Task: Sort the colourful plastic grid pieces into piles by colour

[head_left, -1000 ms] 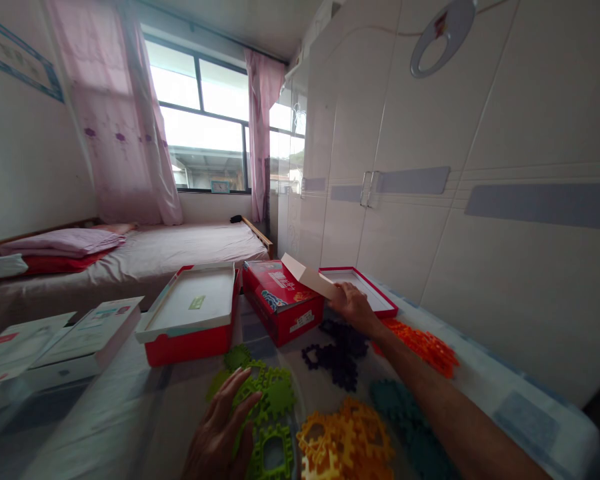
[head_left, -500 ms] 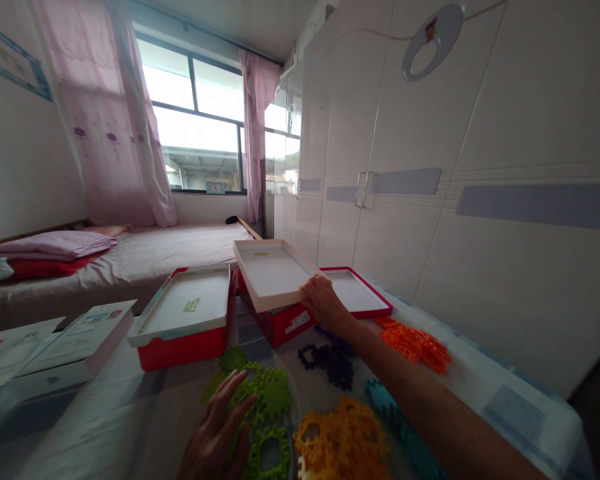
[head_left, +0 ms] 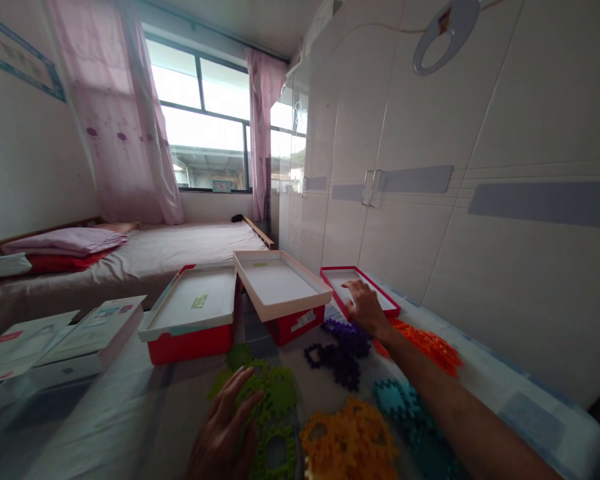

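My right hand (head_left: 365, 307) reaches over the near side of a shallow lid with a red rim (head_left: 387, 308); its fingers are apart and hold nothing. To its left, a cream box lid (head_left: 285, 280) lies askew on top of a red box (head_left: 300, 325). My left hand (head_left: 227, 417) rests with spread fingers beside the green gear-shaped plastic pieces (head_left: 277, 393). Orange-yellow pieces (head_left: 347, 437), dark purple pieces (head_left: 340, 357), teal pieces (head_left: 413, 413) and red-orange pieces (head_left: 427, 343) lie in separate heaps around my hands.
A second red box (head_left: 190, 345) topped by a white tray-like lid (head_left: 195, 300) stands left of centre. Further left are white cartons (head_left: 87, 333). Behind is a bed (head_left: 195, 243) with folded bedding; a white wardrobe (head_left: 405, 233) lines the right side.
My right hand has let go of the cream lid, which now sits lower on the red box, and has moved right to the red-rimmed lid. My left hand stays by the green pieces.
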The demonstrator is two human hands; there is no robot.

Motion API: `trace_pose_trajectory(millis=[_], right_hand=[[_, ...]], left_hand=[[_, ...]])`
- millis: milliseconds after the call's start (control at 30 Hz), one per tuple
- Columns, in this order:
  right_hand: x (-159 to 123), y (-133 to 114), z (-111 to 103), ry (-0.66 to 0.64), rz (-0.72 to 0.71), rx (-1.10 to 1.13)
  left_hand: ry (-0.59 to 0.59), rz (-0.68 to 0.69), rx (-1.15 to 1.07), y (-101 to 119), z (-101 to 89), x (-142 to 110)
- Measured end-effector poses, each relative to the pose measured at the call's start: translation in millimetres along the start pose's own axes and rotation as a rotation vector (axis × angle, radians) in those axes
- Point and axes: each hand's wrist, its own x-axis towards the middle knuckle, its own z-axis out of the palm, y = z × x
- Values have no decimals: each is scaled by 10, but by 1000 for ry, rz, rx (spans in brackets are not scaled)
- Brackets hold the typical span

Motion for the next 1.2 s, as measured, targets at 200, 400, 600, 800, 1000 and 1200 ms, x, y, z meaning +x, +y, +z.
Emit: trace_pose_trajectory(millis=[200, 400, 600, 800, 1000, 1200], right_hand=[[-86, 489, 287, -243, 109, -128], [-75, 523, 382, -331, 91, -189], [-23, 435, 119, -182, 1, -204], [-24, 251, -337, -64, -147, -189], [16, -138, -665, 78, -330, -157], [-43, -578, -810, 180, -480, -113]], left_hand=[[4, -17, -8, 3, -7, 11], [-19, -36, -27, -2, -33, -3], [-1, -57, -50, 53, -88, 12], [-6, -64, -102, 189, -163, 95], [-89, -295, -401, 266, -156, 306], [-188, -908, -1137, 427, -227, 1007]])
